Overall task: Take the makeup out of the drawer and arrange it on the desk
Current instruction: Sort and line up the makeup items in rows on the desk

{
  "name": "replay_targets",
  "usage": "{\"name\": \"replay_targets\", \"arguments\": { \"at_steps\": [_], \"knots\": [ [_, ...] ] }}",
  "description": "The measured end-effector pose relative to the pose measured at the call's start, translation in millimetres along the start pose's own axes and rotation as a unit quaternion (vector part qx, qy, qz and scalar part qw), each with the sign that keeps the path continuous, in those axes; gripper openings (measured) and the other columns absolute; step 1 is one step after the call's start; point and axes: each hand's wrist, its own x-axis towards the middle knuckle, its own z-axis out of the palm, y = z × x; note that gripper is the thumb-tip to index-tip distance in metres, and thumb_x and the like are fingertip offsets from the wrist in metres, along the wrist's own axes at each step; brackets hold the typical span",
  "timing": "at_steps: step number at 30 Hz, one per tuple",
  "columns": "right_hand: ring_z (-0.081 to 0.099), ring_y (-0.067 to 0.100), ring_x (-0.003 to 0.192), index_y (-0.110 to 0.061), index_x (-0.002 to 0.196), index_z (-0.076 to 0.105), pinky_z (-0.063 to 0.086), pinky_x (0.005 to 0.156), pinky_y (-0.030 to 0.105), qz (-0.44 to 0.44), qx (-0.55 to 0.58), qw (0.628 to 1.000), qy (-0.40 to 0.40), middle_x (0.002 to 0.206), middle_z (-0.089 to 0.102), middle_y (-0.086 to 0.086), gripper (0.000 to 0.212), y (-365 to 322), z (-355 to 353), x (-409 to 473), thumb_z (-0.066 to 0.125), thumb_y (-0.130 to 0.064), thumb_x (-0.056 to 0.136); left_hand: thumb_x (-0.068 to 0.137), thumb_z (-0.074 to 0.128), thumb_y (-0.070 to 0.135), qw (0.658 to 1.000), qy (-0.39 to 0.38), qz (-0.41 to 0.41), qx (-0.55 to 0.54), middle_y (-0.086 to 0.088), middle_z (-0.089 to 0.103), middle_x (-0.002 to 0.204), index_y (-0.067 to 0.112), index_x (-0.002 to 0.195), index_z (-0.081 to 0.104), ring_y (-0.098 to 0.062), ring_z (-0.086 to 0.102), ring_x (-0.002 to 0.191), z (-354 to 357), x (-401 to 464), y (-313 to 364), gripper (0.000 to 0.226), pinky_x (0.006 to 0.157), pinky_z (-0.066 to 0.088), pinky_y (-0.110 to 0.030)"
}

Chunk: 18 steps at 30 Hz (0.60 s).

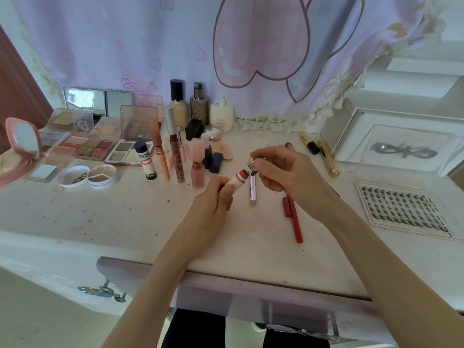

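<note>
We hold a small lipstick [237, 180] in our left hand [213, 202], fingers curled round its white barrel, red tip bare, just above the desk [125, 217]. Our right hand [283, 172] pinches a slim silver tube [252, 187] near its top, its lower end hanging toward the desk. Both look light, stiff and smooth, so probably slippery; the mid-barrel seems the safest hold, clear of the soft red tip.
</note>
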Motion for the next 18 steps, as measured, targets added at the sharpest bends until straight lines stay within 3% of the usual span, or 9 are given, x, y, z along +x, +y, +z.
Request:
{"name": "replay_targets", "arguments": {
  "at_steps": [3, 6, 9, 18],
  "knots": [
    [0.051, 0.003, 0.055, -0.018, 0.105, 0.063, 0.039, 0.052, 0.014, 0.020, -0.005, 1.000, -0.003, 0.063, 0.060, -0.011, 0.020, 5, -2, -3, 0.060, -0.025, 0.087, 0.099, 0.029, 0.025, 1.000, 0.013, 0.001, -0.021, 0.008, 0.044, 0.069, 0.017, 0.097, 0.045, 0.002, 0.040, 0.056, -1, 1, 1, 0.018, 0.056, 0.034, -0.011],
    [0.057, -0.002, 0.067, -0.026, 0.102, 0.064, 0.046, 0.062, 0.011, -0.006, -0.125, 0.992, -0.004, 0.076, 0.064, -0.015, 0.016, 10, 1, -6, 0.063, -0.024, 0.086, 0.099, 0.030, 0.021, 0.999, 0.017, -0.001, -0.043, 0.006, 0.047, 0.076, 0.016, 0.101, 0.044, 0.003, 0.042, 0.062, -3, 2, 2, 0.015, 0.061, 0.036, -0.010],
    [0.059, 0.005, 0.083, -0.028, 0.099, 0.067, 0.047, 0.075, 0.014, -0.025, -0.195, 0.980, 0.010, 0.094, 0.067, -0.006, 0.015, 14, 8, -4, 0.065, -0.024, 0.085, 0.099, 0.031, 0.017, 0.998, 0.016, -0.004, -0.059, 0.005, 0.052, 0.084, 0.017, 0.108, 0.043, 0.004, 0.044, 0.068, -5, 2, 2, 0.015, 0.066, 0.038, -0.008],
    [0.055, -0.001, 0.073, -0.039, 0.083, 0.063, 0.041, 0.066, 0.008, -0.054, -0.128, 0.990, 0.031, 0.080, 0.063, -0.013, 0.014, 18, 27, 7, 0.070, -0.029, 0.075, 0.097, 0.039, 0.013, 0.998, 0.025, 0.017, -0.056, 0.007, 0.060, 0.087, 0.012, 0.108, 0.049, 0.001, 0.050, 0.070, -6, 2, 2, 0.015, 0.067, 0.041, -0.011]
  ]
}}
